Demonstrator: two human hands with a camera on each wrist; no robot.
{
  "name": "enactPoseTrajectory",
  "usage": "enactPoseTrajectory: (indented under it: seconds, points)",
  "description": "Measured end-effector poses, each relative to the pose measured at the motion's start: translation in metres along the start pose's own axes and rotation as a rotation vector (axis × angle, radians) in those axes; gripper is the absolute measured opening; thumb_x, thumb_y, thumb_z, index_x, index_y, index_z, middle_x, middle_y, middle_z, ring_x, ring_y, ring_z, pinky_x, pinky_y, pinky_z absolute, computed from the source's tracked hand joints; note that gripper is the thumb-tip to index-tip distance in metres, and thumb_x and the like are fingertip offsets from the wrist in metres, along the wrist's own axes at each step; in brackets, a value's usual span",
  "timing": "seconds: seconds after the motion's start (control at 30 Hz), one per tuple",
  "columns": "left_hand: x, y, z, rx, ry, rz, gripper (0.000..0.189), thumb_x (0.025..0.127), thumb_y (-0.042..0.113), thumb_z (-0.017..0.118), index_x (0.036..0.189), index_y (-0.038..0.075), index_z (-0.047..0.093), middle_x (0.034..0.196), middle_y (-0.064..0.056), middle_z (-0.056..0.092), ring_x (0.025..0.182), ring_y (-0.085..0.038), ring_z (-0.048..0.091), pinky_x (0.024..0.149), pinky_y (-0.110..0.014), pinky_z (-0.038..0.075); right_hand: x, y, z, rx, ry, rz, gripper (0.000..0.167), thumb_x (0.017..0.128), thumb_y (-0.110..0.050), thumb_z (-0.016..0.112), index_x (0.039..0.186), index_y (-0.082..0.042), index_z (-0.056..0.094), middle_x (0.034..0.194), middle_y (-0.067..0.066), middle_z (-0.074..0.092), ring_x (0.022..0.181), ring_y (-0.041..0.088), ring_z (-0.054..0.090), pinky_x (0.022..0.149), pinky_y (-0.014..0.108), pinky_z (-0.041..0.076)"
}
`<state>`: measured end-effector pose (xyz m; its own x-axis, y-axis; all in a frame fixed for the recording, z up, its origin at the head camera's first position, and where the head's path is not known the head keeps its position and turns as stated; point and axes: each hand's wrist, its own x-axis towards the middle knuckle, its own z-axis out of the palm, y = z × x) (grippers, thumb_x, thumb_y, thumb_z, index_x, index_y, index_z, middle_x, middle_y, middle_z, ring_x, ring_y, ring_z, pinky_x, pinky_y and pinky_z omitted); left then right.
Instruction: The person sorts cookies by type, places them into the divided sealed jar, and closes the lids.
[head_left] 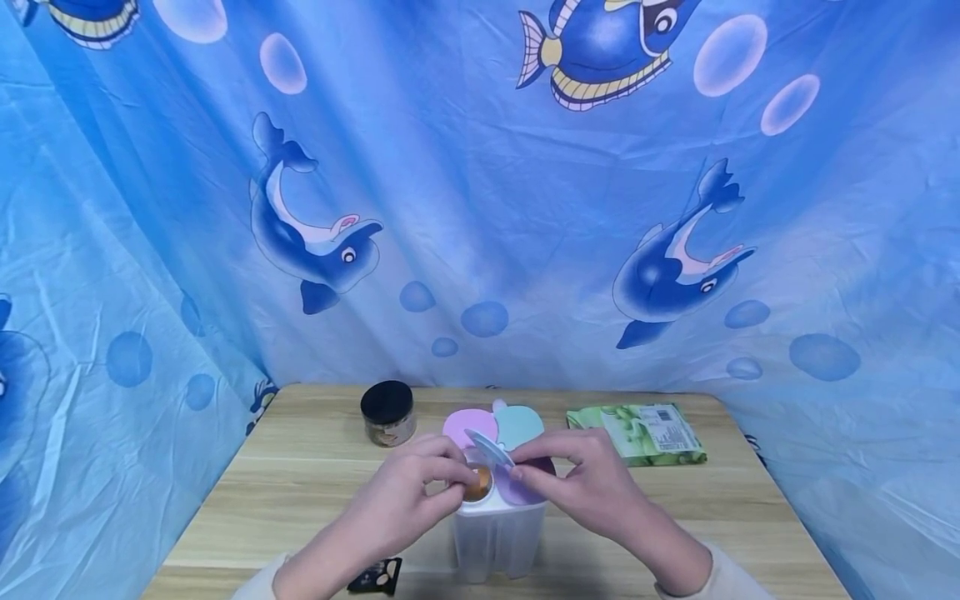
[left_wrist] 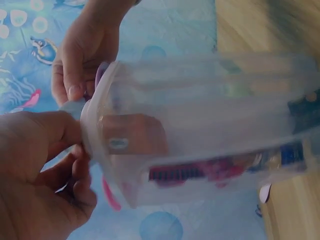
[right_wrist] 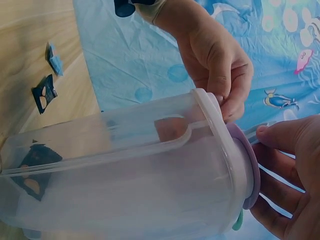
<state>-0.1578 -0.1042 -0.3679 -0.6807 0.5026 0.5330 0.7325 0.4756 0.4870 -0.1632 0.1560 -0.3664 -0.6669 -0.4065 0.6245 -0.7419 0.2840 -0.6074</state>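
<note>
A clear plastic container (head_left: 498, 533) with a white rim stands upright on the table, topped by pink (head_left: 468, 423), mint green (head_left: 522, 423) and purple (head_left: 517, 490) lids. At its near left opening, my left hand (head_left: 416, 483) pinches an orange-brown packet (head_left: 477, 485). Through the wall in the left wrist view, that packet (left_wrist: 135, 134) shows just below the rim. My right hand (head_left: 581, 475) holds the pale blue lid (head_left: 487, 448) tilted up between thumb and fingers. A dark packet (right_wrist: 37, 172) is visible through the container's lower part in the right wrist view.
A jar with a black lid (head_left: 388, 410) stands at the back left. At the back right lies a green bag (head_left: 645, 433). One small black packet (head_left: 377, 577) is near the front, and a blue one (right_wrist: 55, 61) shows in the right wrist view. Blue curtains surround the table.
</note>
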Motion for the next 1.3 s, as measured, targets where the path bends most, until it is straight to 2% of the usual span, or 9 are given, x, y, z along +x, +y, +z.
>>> enactPoseTrajectory:
  seconds: [0.07,0.17,0.37,0.53,0.77,0.87,0.93,1.07,1.3]
  points:
    - [0.0,0.0,0.001,0.0,0.007,0.004,0.022,0.083,0.003,0.077,0.091,0.023,0.081,0.089,0.02,0.067,0.087,-0.001,0.058,0.076,-0.023,0.053,0.0,0.001,0.001,-0.003,-0.003,-0.01,0.013,0.088,-0.011,0.082,0.098,-0.019,0.081,0.086,-0.01,0.076,0.071,0.004,0.067,0.059,0.021,0.053]
    - [-0.001,0.0,0.001,-0.032,0.023,-0.04,0.025,0.083,0.003,0.078,0.094,0.025,0.08,0.088,0.018,0.069,0.085,-0.002,0.059,0.073,-0.024,0.054,0.0,0.002,0.001,-0.001,-0.003,-0.019,0.011,0.089,-0.012,0.081,0.098,-0.019,0.081,0.086,-0.01,0.076,0.07,0.003,0.065,0.058,0.022,0.053]
    - [-0.006,-0.002,-0.001,-0.033,-0.026,-0.15,0.027,0.087,0.008,0.075,0.099,0.032,0.079,0.091,0.022,0.066,0.085,-0.002,0.057,0.069,-0.022,0.051,-0.001,0.001,0.002,0.004,0.005,-0.025,0.011,0.089,-0.011,0.081,0.098,-0.017,0.081,0.087,-0.009,0.077,0.074,0.004,0.069,0.061,0.024,0.056]
    - [-0.011,-0.004,-0.004,-0.078,-0.003,-0.137,0.028,0.087,0.009,0.079,0.107,0.028,0.077,0.105,0.016,0.071,0.086,-0.005,0.061,0.064,-0.022,0.052,-0.002,0.0,0.002,-0.012,0.029,-0.03,0.011,0.089,-0.012,0.081,0.099,-0.017,0.081,0.088,-0.007,0.078,0.07,0.003,0.067,0.059,0.019,0.053]
    - [-0.019,-0.012,-0.014,-0.111,0.054,-0.102,0.029,0.089,0.011,0.08,0.113,0.025,0.076,0.117,0.012,0.071,0.089,-0.006,0.067,0.073,-0.025,0.055,-0.004,-0.002,0.003,-0.03,0.07,-0.03,0.012,0.087,-0.011,0.082,0.097,-0.017,0.081,0.088,-0.005,0.078,0.073,0.003,0.07,0.06,0.02,0.056]
    - [-0.024,-0.019,-0.02,-0.104,0.076,-0.139,0.027,0.09,0.014,0.079,0.114,0.028,0.075,0.115,0.013,0.072,0.09,-0.005,0.067,0.074,-0.026,0.055,-0.004,-0.004,0.004,-0.037,0.08,-0.026,0.013,0.086,-0.01,0.083,0.096,-0.017,0.082,0.088,-0.006,0.078,0.072,0.003,0.07,0.06,0.019,0.055]
    - [-0.029,-0.025,-0.024,-0.107,0.075,-0.195,0.027,0.092,0.018,0.079,0.115,0.029,0.074,0.116,0.013,0.071,0.091,-0.004,0.068,0.075,-0.027,0.055,-0.004,-0.005,0.004,-0.041,0.081,-0.018,0.013,0.086,-0.009,0.083,0.096,-0.018,0.082,0.087,-0.006,0.078,0.071,0.003,0.069,0.059,0.02,0.055]
    - [-0.038,-0.042,-0.031,-0.135,0.004,-0.339,0.026,0.093,0.023,0.077,0.118,0.027,0.072,0.119,0.008,0.071,0.093,-0.005,0.069,0.075,-0.027,0.057,-0.005,-0.007,0.004,-0.055,0.079,0.02,0.014,0.086,-0.011,0.084,0.097,-0.02,0.082,0.088,-0.01,0.078,0.068,0.003,0.066,0.057,0.02,0.053]
    - [-0.061,-0.089,-0.032,-0.197,-0.243,-0.52,0.038,0.093,0.031,0.076,0.127,0.014,0.069,0.124,-0.007,0.069,0.096,-0.015,0.069,0.075,-0.027,0.055,-0.005,-0.01,0.004,-0.074,0.085,0.027,0.01,0.087,-0.013,0.083,0.095,-0.018,0.082,0.084,-0.011,0.076,0.065,0.003,0.061,0.055,0.018,0.05]
